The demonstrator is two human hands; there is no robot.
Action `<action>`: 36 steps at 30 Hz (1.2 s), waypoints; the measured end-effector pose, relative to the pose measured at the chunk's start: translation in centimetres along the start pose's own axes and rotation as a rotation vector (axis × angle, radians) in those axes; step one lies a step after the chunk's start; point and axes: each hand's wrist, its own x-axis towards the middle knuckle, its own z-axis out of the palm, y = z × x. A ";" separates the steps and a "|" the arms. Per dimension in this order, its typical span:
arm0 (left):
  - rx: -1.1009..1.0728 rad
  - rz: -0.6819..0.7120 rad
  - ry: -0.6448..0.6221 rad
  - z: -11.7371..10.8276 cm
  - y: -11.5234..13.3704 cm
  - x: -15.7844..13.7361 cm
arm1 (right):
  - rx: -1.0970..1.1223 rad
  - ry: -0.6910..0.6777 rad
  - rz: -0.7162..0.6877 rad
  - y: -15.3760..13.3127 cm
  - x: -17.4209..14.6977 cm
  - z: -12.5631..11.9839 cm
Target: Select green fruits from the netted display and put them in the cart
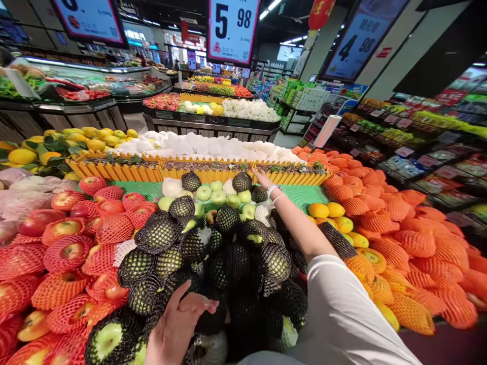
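Observation:
My right hand (262,180) is stretched far forward over the fruit, fingers extended, beside a green apple in black foam net (242,181) and close to the yellow picket planter (213,175). It holds nothing that I can see; whether it touches that apple I cannot tell. Lower down, my left hand (177,322) hovers above the black-netted green apples (167,261), thumb apart from loosely bent fingers, with nothing in it. Bare green apples (218,197) lie on a green mat (300,195) near the planter.
Red apples in pink nets (72,248) are heaped at left, orange-netted fruit (411,233) at right. Behind the planter lie white-wrapped fruits (205,147) and yellow citrus (97,144). Price screens (233,30) hang above; a plastic bag roll (327,132) stands right.

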 end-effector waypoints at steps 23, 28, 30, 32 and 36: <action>0.329 -0.114 -0.179 2.9 0.5 0.3 | -0.670 0.282 -0.085 9.4 -31.2 -13.2; 0.299 -0.149 -0.125 2.5 0.4 -0.1 | -0.524 0.387 -0.142 7.0 -32.3 -15.0; 0.299 -0.154 -0.118 2.5 0.4 -0.2 | -0.449 0.475 -0.178 5.6 -32.9 -15.2; 0.303 -0.155 -0.119 2.6 0.3 -0.3 | -0.429 0.557 -0.218 4.1 -33.6 -15.2; 0.340 -0.139 -0.130 2.9 0.3 -0.7 | -0.461 0.560 -0.247 1.5 -35.2 -15.1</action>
